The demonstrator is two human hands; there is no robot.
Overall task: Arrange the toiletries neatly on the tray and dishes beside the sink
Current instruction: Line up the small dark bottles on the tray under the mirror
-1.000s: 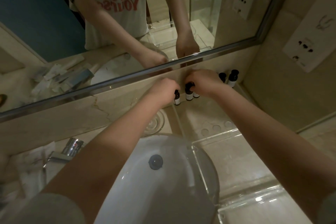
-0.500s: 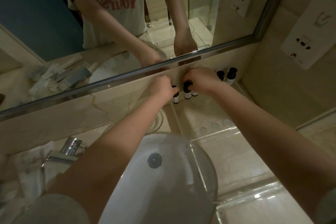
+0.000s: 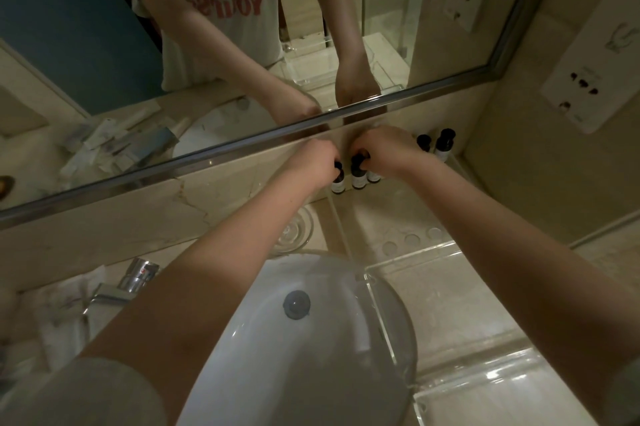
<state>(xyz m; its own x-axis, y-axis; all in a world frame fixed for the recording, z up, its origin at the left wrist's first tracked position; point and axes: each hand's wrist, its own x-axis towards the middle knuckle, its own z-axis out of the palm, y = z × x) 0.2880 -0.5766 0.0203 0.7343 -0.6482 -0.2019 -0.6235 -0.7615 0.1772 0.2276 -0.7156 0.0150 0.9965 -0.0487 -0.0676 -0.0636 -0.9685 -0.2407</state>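
Left hand: reaches over the sink, fingers curled round the dark cap of the left bottle.
Right hand: knuckles up, fingertips pinching the cap of the middle bottle.
Bottles: three small ones stand upright in a tight row against the wall under the mirror, at about 12 o'clock from the sink; the third bottle sits just beside the middle one, half hidden under the right hand.
Pair: two more dark-capped bottles stand upright at 1 o'clock, close together by the wall corner, apart from the row.
Tray: clear plastic, lying on the counter at 2 o'clock from the sink (its near corner overhangs the basin rim); round hollows show along its far edge.
Dish: clear glass, at 12 o'clock, between sink and wall, partly behind the left forearm.
Sink: white bowl with a grey plug.
Tap: chrome, at 9 o'clock.
Mirror: shows both arms and scattered packets on the counter.
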